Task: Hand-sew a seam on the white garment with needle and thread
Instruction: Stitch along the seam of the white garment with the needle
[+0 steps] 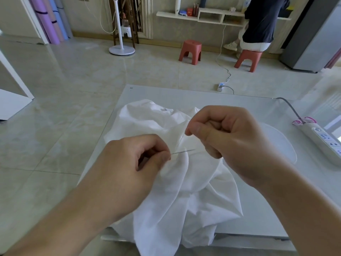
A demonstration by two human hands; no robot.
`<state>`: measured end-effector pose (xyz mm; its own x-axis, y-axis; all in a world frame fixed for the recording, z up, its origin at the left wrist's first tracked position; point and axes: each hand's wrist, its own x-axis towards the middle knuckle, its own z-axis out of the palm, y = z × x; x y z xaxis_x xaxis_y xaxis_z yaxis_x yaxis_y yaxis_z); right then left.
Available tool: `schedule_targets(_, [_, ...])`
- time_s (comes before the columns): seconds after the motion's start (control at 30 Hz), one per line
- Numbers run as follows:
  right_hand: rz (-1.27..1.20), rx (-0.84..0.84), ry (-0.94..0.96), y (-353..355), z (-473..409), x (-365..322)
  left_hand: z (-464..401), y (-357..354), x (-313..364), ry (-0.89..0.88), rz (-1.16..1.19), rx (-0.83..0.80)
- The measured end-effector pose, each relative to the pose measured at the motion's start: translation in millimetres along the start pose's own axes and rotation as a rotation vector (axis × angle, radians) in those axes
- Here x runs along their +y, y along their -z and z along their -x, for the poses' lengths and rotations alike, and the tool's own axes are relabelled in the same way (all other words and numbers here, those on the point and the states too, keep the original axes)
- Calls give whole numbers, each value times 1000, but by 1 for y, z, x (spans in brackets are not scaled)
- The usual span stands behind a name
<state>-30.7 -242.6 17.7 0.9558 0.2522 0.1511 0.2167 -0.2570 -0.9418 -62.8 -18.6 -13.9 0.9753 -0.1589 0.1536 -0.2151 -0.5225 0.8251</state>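
Observation:
A crumpled white garment (177, 191) lies on a white table (249, 215) and hangs over its near edge. My left hand (136, 157) pinches one end of a thin steel needle (182, 151), which points right, just above the cloth. My right hand (227, 133) hovers above and to the right with thumb and forefinger pinched together near the needle's free end. A faint white thread (181, 139) runs down from that pinch toward the needle. Both hands are over the middle of the garment.
A white power strip (324, 141) with a grey cable lies at the table's right edge. Beyond the table are tiled floor, two red stools (190, 51), a fan stand (121, 49), another power strip (221, 86) on the floor, and a seated person (262, 23).

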Motion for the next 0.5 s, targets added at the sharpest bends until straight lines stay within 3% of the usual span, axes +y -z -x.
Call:
schedule_targets(0.1, [17, 19, -60, -1, -5, 8, 0, 0, 2, -37, 159, 18])
schedule_targets(0.27, [159, -183, -95, 2, 5, 2, -5, 0, -5, 16, 190, 192])
schedule_targets(0.4, [95, -102, 1, 2, 5, -3, -3, 1, -6, 31, 49, 17])
schedule_targets(0.5, [84, -8, -25, 1, -2, 5, -1, 1, -1, -29, 110, -23])
